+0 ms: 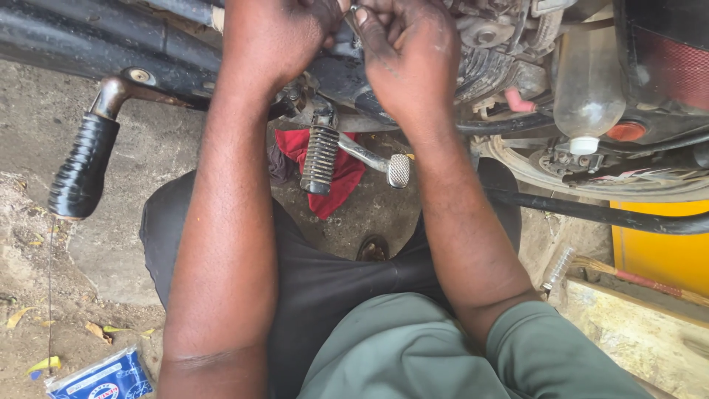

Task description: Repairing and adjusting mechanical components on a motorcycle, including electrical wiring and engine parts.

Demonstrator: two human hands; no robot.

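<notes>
Both forearms extend from green sleeves up toward the motorcycle engine (480, 66), where the left hand (269, 41) and right hand (410, 52) meet just left of the engine casing. Each hand is closed, fingers pinched on a small metal part (354, 13) held between them at the top edge of view; what kind of part it is cannot be told. Below the engine hang a ribbed footpeg (320, 159) and a brake pedal (397, 171), with a red rag (341, 181) on the ground beneath.
</notes>
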